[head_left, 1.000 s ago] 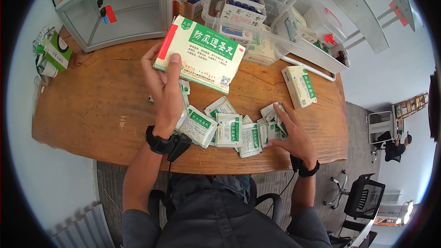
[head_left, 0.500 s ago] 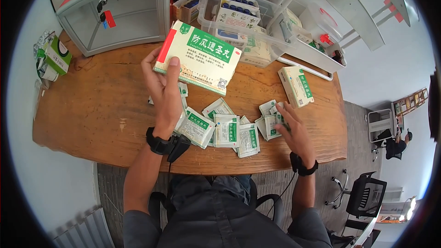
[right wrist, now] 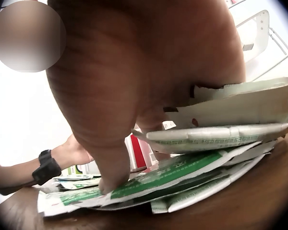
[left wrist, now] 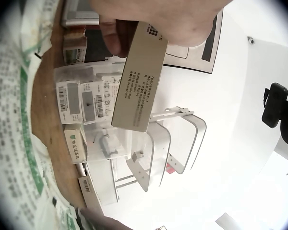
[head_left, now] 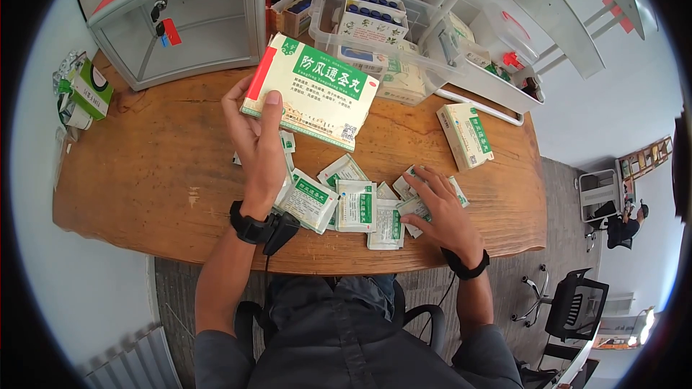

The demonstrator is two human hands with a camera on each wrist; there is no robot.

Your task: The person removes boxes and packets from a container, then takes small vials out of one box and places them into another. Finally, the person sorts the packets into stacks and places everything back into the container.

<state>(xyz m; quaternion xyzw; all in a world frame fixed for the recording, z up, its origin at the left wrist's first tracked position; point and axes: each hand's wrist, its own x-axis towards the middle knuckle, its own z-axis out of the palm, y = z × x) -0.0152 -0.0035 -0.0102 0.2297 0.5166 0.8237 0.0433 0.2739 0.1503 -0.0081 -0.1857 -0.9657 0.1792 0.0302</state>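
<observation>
My left hand (head_left: 264, 155) holds a cream and green medicine box (head_left: 317, 90) above the table, thumb on its printed front and fingers behind. In the left wrist view the side of that box (left wrist: 143, 81) shows. My right hand (head_left: 447, 212) lies over the right end of a row of white and green sachets (head_left: 356, 205), fingers spread and touching them. The right wrist view has my right hand (right wrist: 134, 86) with its fingertips down on a sachet (right wrist: 182, 167), others stacked beside it. Several sachets (head_left: 310, 200) lie near my left wrist.
A second cream and green box (head_left: 465, 137) lies on the wooden table (head_left: 144, 173) at the right. Behind are a clear bin (head_left: 328, 18) of boxes, a grey cabinet (head_left: 184, 29) and a white rack (head_left: 555, 14). A green box (head_left: 92, 88) stands at the left edge.
My right hand was above the right-hand sachets half a second ago; it has come down and left onto them, and those sachets are shifted. My left hand still holds the box in nearly the same place.
</observation>
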